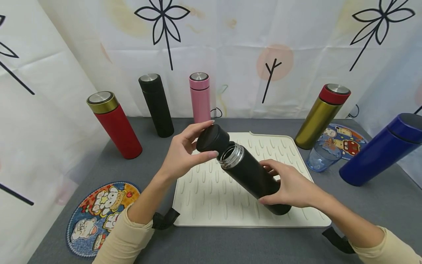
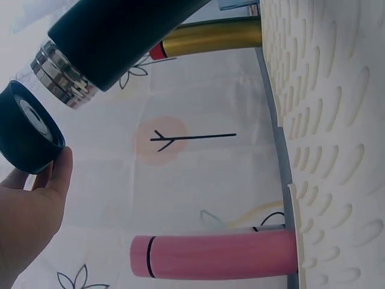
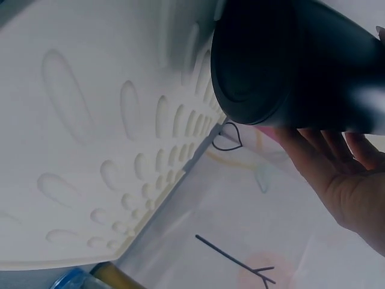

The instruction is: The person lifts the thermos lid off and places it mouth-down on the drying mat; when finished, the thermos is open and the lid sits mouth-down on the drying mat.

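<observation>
My left hand (image 1: 188,148) grips a black cap (image 1: 213,138) by its sides, tilted just off the mouth of a black thermos bottle (image 1: 252,176). In the left wrist view a gap shows between the cap (image 2: 30,129) and the bottle's bare steel neck (image 2: 63,75). Fingers and thumb of my right hand (image 1: 290,183) are wrapped round the lower part of the bottle, which leans with its mouth up and to the left. Its dark base (image 3: 252,66) faces the right wrist camera. Beneath both hands lies a cream ribbed mat (image 1: 204,205).
Behind on the left stand a red thermos (image 1: 115,126), another black thermos (image 1: 156,106) and a pink thermos (image 1: 200,97). To the right are a gold thermos (image 1: 318,119), a clear blue cup (image 1: 324,157) and a blue thermos (image 1: 379,150). Round cartoon placemats (image 1: 102,216) lie at both sides.
</observation>
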{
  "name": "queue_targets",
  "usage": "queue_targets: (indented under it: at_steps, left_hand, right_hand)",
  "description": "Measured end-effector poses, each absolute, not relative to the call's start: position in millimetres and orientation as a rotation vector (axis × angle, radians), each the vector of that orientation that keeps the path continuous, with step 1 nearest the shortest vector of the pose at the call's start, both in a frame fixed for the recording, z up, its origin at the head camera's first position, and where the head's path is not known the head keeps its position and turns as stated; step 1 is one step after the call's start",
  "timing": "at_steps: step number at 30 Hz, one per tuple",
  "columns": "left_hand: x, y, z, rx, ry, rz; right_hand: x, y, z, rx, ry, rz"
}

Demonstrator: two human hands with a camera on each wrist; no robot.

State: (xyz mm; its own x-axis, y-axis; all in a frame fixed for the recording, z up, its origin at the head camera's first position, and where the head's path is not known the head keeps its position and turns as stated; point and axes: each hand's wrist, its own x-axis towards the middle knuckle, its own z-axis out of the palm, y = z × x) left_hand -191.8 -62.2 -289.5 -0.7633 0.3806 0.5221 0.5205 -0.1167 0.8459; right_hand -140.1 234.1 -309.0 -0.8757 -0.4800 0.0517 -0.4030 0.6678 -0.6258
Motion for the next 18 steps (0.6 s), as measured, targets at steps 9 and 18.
queue_targets:
  at_steps: [9, 18]
  left_hand:
    - [-207, -70, -303, -0.912, -2.173, -1.962]
    - [-233, -85, -326, -0.770, -2.353, -1.903]
  right_hand:
    - [-138, 242, -307, -0.645, 2.785, -1.048]
    - [-133, 257, -308, -0.436, 2.818, -1.154]
